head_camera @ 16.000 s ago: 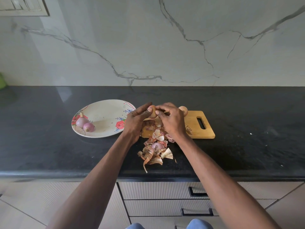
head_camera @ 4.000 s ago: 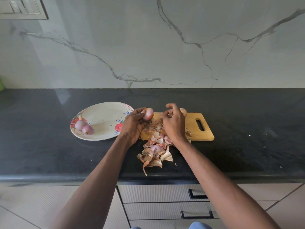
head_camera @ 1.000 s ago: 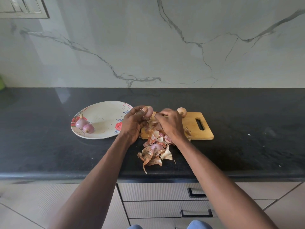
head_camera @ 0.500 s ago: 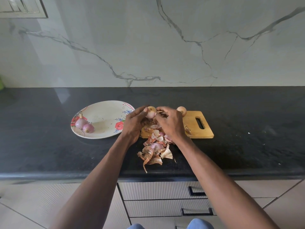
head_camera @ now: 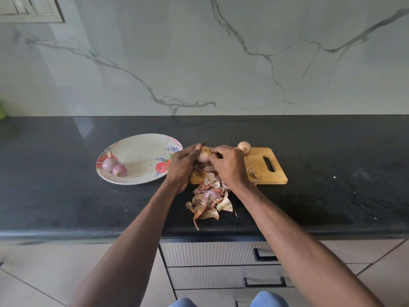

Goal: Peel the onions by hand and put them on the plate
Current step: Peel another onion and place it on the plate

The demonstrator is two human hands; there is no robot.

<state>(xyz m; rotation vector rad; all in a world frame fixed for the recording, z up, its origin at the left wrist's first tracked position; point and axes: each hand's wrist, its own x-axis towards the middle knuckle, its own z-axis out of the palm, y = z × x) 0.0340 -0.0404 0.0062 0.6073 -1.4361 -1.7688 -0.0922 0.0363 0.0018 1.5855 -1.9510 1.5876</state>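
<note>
Over counter (head_camera: 66, 196), onion (head_camera: 203, 155) between both hands' grip.

Two hands are in view, the left hand (head_camera: 180, 165) and the right hand (head_camera: 229, 165). Onions number five: two peeled onions on the plate, a larger one (head_camera: 109, 163) and a smaller one (head_camera: 119, 170); one onion (head_camera: 203, 155) between the hands; one unpeeled onion (head_camera: 244, 148) at the far edge of the board; one pinkish onion (head_camera: 210, 194) among the peels. One plate (head_camera: 141, 151), one cutting board (head_camera: 272, 173), one heap of peels (head_camera: 208, 204), one desk (head_camera: 66, 207). Three drawer handles show below, one of them (head_camera: 264, 255) nearest the desk's edge
</note>
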